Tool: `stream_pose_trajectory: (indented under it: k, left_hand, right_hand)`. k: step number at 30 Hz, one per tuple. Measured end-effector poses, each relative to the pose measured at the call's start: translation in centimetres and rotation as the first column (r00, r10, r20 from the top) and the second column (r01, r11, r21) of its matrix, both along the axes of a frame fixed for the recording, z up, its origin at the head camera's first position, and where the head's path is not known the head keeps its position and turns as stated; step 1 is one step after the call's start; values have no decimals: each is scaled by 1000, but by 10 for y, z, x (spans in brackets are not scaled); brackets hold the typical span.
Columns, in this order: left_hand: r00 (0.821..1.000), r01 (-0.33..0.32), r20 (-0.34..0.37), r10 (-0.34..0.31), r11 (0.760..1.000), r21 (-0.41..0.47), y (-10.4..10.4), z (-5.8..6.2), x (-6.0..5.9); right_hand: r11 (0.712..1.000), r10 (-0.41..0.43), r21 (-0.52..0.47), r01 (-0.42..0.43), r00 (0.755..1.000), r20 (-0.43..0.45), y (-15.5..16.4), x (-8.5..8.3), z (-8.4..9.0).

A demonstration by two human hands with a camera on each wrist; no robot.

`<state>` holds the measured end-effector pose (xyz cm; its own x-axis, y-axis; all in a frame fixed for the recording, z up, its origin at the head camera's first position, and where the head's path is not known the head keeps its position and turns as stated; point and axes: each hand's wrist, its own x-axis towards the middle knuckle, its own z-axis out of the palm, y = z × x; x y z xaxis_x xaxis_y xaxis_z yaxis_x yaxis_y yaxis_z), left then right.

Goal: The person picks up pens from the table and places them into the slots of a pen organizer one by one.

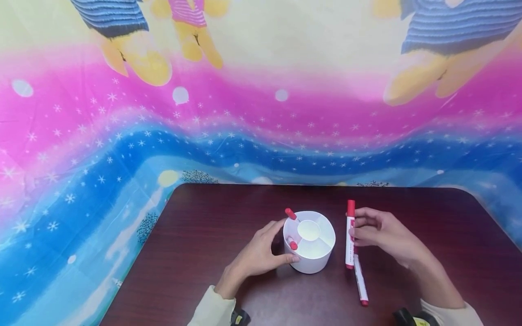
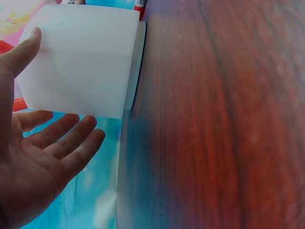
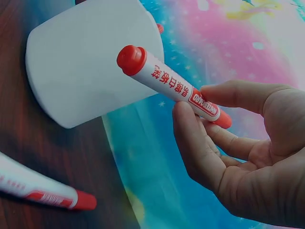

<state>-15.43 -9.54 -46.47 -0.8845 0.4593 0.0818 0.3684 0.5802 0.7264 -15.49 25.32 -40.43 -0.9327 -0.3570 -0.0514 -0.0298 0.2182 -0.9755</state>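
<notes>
At lower centre, the left hand point(image 1: 257, 256) cups the side of a round white plastic holder point(image 1: 311, 259), fingers relaxed and spread. The right hand point(image 1: 383, 235) pinches an upright red-capped white marker point(image 1: 350, 233) just right of the holder. Another such marker point(image 1: 360, 280) lies below it on the dark wooden desk point(image 1: 204, 253); two more point(image 1: 292, 228) stand in the holder.

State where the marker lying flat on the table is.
In the head view, the loose marker lies on the table right of the white holder, just below the marker pinched by the right hand.
</notes>
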Motion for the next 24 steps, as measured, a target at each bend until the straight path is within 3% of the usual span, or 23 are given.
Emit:
stream_pose_trajectory:
  k: [18,24]
  left_hand:
    - [1000,13,13,-14,1000,20,-2,-1,-2]
    - [1000,18,13,-18,1000,21,-2,1,-4]
  right_hand:
    - [1000,24,-12,-24,1000,-17,-15,-4,17]
    - [992,46,-115,-50,998,-33,-18,-8,17]
